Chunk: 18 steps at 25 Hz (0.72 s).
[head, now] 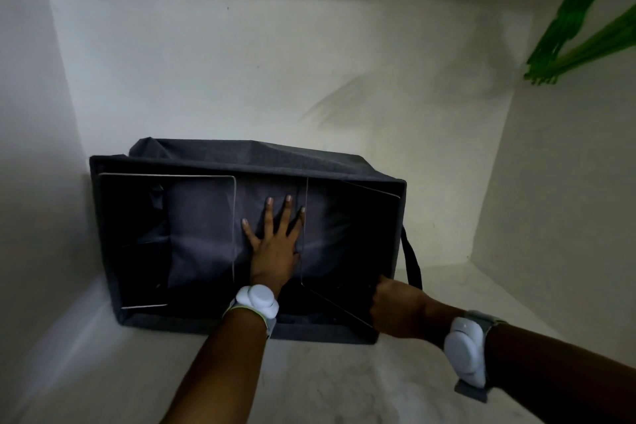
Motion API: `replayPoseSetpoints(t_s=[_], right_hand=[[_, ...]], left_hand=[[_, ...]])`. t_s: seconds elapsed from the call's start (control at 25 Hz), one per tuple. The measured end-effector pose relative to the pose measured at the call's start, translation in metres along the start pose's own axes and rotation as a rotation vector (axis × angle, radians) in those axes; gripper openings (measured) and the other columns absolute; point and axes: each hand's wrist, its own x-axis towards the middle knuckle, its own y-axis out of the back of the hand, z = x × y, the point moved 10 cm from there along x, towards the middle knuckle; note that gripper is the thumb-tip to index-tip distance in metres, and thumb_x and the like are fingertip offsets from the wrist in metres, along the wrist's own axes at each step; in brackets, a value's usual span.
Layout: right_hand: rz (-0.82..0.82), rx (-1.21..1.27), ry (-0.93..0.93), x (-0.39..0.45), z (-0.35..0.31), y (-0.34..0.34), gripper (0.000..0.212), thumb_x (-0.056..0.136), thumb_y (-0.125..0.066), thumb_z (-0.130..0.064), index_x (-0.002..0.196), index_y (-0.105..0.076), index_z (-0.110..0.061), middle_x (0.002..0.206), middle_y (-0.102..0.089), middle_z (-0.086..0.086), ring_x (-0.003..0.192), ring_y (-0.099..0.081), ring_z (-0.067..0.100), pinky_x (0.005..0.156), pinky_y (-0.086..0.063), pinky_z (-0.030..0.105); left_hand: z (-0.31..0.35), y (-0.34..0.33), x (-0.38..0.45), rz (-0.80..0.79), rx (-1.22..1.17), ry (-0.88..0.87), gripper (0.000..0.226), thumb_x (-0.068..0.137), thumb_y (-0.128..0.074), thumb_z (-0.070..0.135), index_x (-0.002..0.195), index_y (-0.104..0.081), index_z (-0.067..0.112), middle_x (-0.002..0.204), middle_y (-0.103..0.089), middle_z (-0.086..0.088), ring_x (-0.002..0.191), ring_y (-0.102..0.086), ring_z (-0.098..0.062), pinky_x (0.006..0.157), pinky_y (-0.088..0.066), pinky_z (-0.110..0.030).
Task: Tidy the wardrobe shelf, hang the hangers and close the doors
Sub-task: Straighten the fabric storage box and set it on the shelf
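Note:
A dark grey fabric storage box lies on the white wardrobe shelf against the left wall, its open side facing me. My left hand reaches inside it, fingers spread flat on the grey fabric panel at its back. My right hand grips the box's front right rim, near a metal wire frame that folds inward. A dark strap handle hangs on the box's right side. Green hangers hang at the top right.
White wardrobe walls close in on the left, the back and the right. White bands sit on both wrists. Bare shelf surface lies in front of the box and to its right.

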Motion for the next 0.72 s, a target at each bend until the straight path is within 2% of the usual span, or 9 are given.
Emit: replayPoseSetpoints(t_s=[0.12, 0.28, 0.36, 0.44, 0.52, 0.6, 0.64, 0.68, 0.72], right_hand=[[-0.066, -0.019, 0.035, -0.005, -0.004, 0.006, 0.011, 0.071, -0.073, -0.027, 0.06, -0.076, -0.028, 0.054, -0.069, -0.011, 0.048, -0.064, 0.009, 0.054, -0.035, 0.019], [-0.099, 0.103, 0.089, -0.003, -0.01, 0.014, 0.019, 0.092, -0.056, -0.007, 0.094, -0.075, -0.01, 0.093, -0.075, 0.006, 0.083, -0.069, 0.028, 0.069, -0.04, 0.032], [-0.118, 0.17, 0.053, 0.001, -0.007, 0.02, 0.019, 0.094, -0.059, -0.021, 0.102, -0.072, -0.01, 0.104, -0.072, 0.009, 0.093, -0.067, 0.031, 0.079, -0.045, 0.038], [-0.182, 0.302, 0.017, 0.011, -0.004, 0.021, 0.033, 0.093, -0.059, -0.038, 0.107, -0.07, -0.01, 0.109, -0.069, 0.012, 0.098, -0.065, 0.033, 0.085, -0.048, 0.042], [-0.096, 0.417, -0.038, 0.025, 0.003, 0.04, 0.031, 0.095, -0.056, -0.036, 0.103, -0.071, -0.01, 0.105, -0.07, 0.013, 0.095, -0.067, 0.034, 0.077, -0.047, 0.04], [0.14, 0.492, -0.166, 0.04, 0.022, 0.067, 0.024, 0.096, -0.052, -0.02, 0.101, -0.072, -0.008, 0.104, -0.071, 0.017, 0.098, -0.066, 0.037, 0.074, -0.041, 0.038], [0.214, 0.473, -0.236, 0.046, 0.032, 0.074, 0.027, 0.097, -0.048, -0.017, 0.11, -0.07, -0.006, 0.113, -0.067, 0.02, 0.109, -0.062, 0.04, 0.081, -0.043, 0.041], [0.262, 0.401, -0.281, 0.054, 0.039, 0.078, 0.034, 0.098, -0.044, -0.017, 0.122, -0.064, -0.003, 0.127, -0.06, 0.023, 0.123, -0.052, 0.043, 0.096, -0.042, 0.048], [0.278, 0.292, -0.295, 0.062, 0.044, 0.078, 0.041, 0.099, -0.04, -0.019, 0.133, -0.056, -0.001, 0.139, -0.05, 0.024, 0.134, -0.04, 0.044, 0.108, -0.033, 0.057]], left_hand=[[0.002, 0.001, -0.002, -0.014, -0.009, -0.007, 0.108, 0.082, -0.068, 0.051, 0.156, 0.009, 0.04, 0.163, 0.028, 0.002, 0.149, 0.026, -0.038, 0.103, -0.007, -0.082], [0.009, 0.004, -0.007, -0.026, -0.047, 0.02, 0.113, 0.08, -0.07, 0.052, 0.155, 0.013, 0.039, 0.161, 0.032, 0.001, 0.147, 0.029, -0.039, 0.101, -0.008, -0.083], [0.018, 0.004, -0.009, -0.022, -0.059, 0.022, 0.114, 0.08, -0.07, 0.052, 0.155, 0.014, 0.036, 0.161, 0.034, -0.001, 0.146, 0.029, -0.041, 0.101, -0.008, -0.083], [0.025, 0.002, -0.008, -0.023, -0.054, 0.006, 0.115, 0.079, -0.07, 0.052, 0.155, 0.015, 0.035, 0.161, 0.033, -0.003, 0.146, 0.029, -0.042, 0.101, -0.007, -0.083], [0.028, 0.002, -0.007, -0.022, -0.042, 0.002, 0.115, 0.078, -0.071, 0.051, 0.156, 0.012, 0.034, 0.163, 0.029, -0.003, 0.147, 0.026, -0.042, 0.101, -0.005, -0.083], [0.025, 0.001, -0.005, 0.002, -0.009, 0.02, 0.109, 0.081, -0.068, 0.047, 0.158, 0.007, 0.029, 0.164, 0.024, -0.003, 0.149, 0.021, -0.041, 0.102, -0.007, -0.082], [0.022, 0.001, -0.005, 0.026, 0.011, 0.033, 0.104, 0.085, -0.065, 0.043, 0.158, 0.007, 0.025, 0.165, 0.022, -0.003, 0.151, 0.017, -0.04, 0.103, -0.01, -0.08], [0.018, 0.001, -0.004, 0.055, 0.029, 0.046, 0.098, 0.089, -0.06, 0.037, 0.158, 0.007, 0.02, 0.165, 0.02, -0.005, 0.152, 0.014, -0.037, 0.104, -0.013, -0.078], [0.012, 0.001, -0.004, 0.088, 0.043, 0.053, 0.093, 0.092, -0.056, 0.031, 0.158, 0.007, 0.016, 0.165, 0.019, -0.006, 0.153, 0.01, -0.034, 0.106, -0.015, -0.076]])
